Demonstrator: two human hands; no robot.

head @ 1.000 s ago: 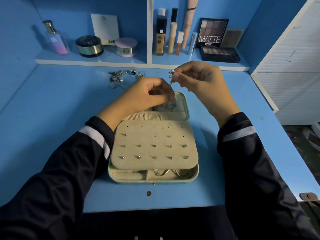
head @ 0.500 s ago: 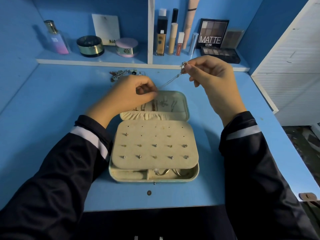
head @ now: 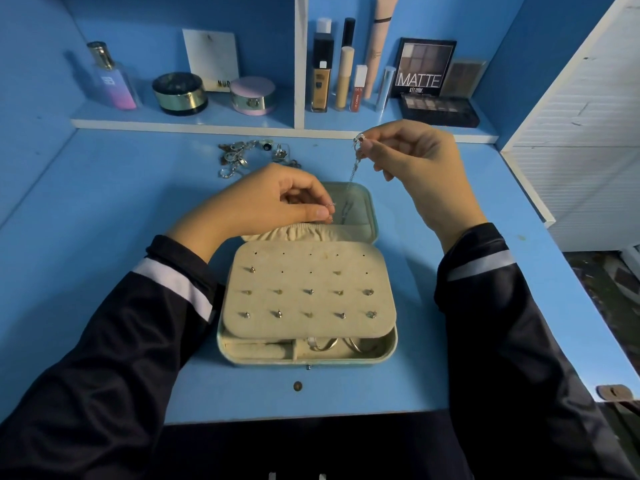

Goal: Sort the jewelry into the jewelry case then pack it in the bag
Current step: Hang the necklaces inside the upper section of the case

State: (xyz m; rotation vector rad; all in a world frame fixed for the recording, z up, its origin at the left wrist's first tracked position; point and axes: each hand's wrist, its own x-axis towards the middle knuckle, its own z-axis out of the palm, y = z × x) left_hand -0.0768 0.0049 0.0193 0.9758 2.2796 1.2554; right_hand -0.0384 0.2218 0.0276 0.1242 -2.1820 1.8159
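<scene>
On the back shelf at the left stand a clear perfume bottle with pink-violet liquid [head: 112,81], a round dark jar with a gold band [head: 180,93] and a round lilac compact [head: 252,95], and below them on the blue tabletop [head: 86,220] lies a loose heap of silver jewelry pieces [head: 252,155], near the wall and apart from the case. The left hand [head: 263,206], in a dark sleeve with a white stripe, hovers over the back of the open mint-green jewelry case [head: 304,299], its thumb and forefinger pinched together on one end of a thin silver chain [head: 351,178]. The case sits in the middle of the table with its lid laid back; a beige padded insert panel [head: 308,292] covers most of the base and carries rows of small stud earrings [head: 310,292] pushed through its holes, the upper row mostly bare. In the front compartments under the panel's edge a few silver rings [head: 323,344] show. The chain runs up and to the right, slender and pale, over the lid's gathered pouch, to the right hand [head: 412,168], which is raised higher and pinches the other end, where a small clasp or charm glints at the fingertips. Behind it on the shelf stands a dark eyeshadow palette marked MATTE [head: 420,69]
</scene>
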